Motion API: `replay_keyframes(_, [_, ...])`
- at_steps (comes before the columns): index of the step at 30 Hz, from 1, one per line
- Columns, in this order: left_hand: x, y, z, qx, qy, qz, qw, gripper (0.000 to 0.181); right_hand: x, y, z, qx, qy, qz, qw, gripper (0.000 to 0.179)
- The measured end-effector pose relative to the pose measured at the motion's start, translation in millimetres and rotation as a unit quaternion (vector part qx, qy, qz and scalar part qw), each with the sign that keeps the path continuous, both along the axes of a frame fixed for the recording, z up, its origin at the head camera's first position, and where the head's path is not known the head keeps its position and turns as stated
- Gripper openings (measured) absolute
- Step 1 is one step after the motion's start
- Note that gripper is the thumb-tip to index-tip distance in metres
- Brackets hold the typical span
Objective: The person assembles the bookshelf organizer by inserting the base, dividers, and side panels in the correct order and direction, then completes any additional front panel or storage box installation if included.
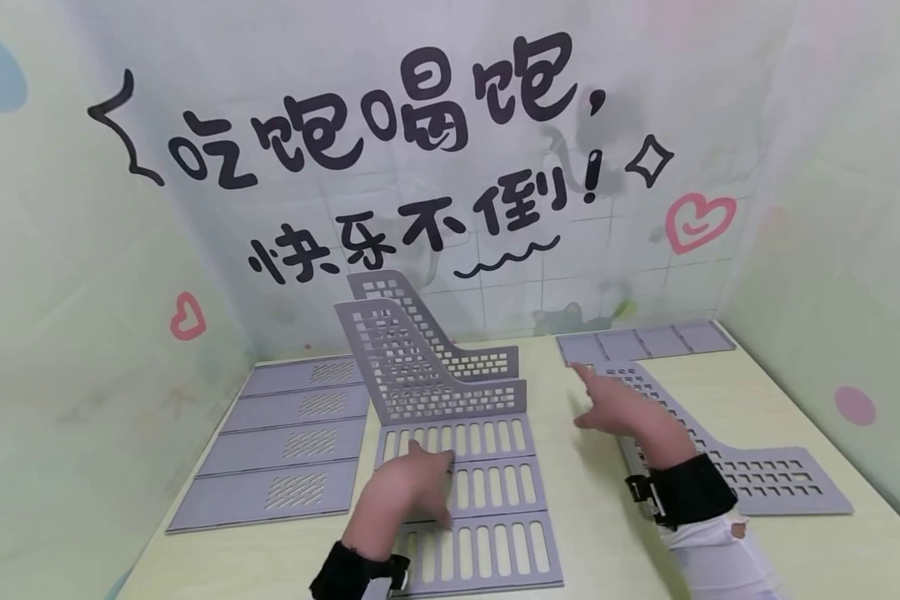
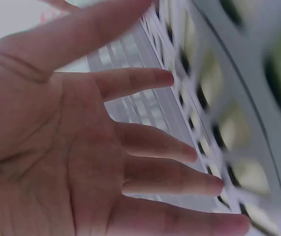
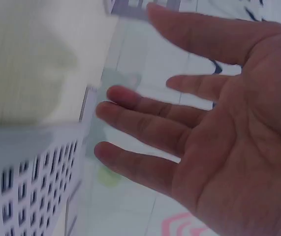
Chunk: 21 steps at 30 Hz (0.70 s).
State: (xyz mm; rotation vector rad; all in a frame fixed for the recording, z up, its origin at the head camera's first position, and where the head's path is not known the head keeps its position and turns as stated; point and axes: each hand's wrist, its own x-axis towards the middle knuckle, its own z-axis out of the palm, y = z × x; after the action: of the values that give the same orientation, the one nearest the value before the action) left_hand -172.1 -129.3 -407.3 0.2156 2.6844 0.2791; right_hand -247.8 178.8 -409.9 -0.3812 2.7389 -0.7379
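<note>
One slotted panel [image 1: 495, 516] lies under the left hand [image 1: 411, 485].

The slotted panel [image 1: 495, 514] lies flat, grey-lilac, divided by seams into three sections, each with a row of long, rounded slots. The left hand [image 1: 412, 483] is over its left part. At the far end of the slotted panel, two perforated, roughly L-shaped boards stand upright: the front board [image 1: 427, 383] partly hides the rear board [image 1: 480, 362]. To the right of the slotted panel, a similar perforated sheet [image 1: 776, 502] lies flat, partly covered by the right hand [image 1: 622, 408].
</note>
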Motion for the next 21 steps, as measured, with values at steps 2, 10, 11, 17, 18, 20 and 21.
replay_keyframes(2, [6.1, 11.7, 0.0, -0.008, 0.001, -0.012, 0.9999, 0.097, -2.2, 14, 2.8, 0.016, 0.003, -0.017, 0.9997, 0.100])
replay_keyframes(10, [22.7, 41.4, -9.5, -0.064, -0.002, -0.047, 0.9968, 0.129, -3.3, 53, -7.7, 0.069, -0.037, -0.106, 0.9913, 0.116])
replay_keyframes(11, [23.2, 42.5, -10.5, -0.067, 0.000, -0.046, 0.9967, 0.129, -3.3, 55, -9.9, 0.066, -0.048, -0.115, 0.9900, 0.120])
replay_keyframes(17, [22.2, 44.1, -14.4, -0.070, 0.012, -0.027, 0.9971, 0.129, -2.7, 62, -15.1, 0.048, -0.098, -0.130, 0.9855, 0.132])
replay_keyframes(18, [21.6, 44.2, -15.0, -0.069, 0.013, -0.022, 0.9973, 0.129, -2.7, 62, -15.2, 0.044, -0.106, -0.131, 0.9848, 0.132])
replay_keyframes(20, [20.0, 43.9, -17.4, -0.062, 0.016, -0.014, 0.9978, 0.126, -2.2, 62, -14.6, 0.038, -0.115, -0.132, 0.9839, 0.132])
replay_keyframes(21, [19.0, 43.6, -18.6, -0.060, 0.018, -0.012, 0.9979, 0.123, -2.5, 62, -14.5, 0.040, -0.118, -0.134, 0.9831, 0.132])
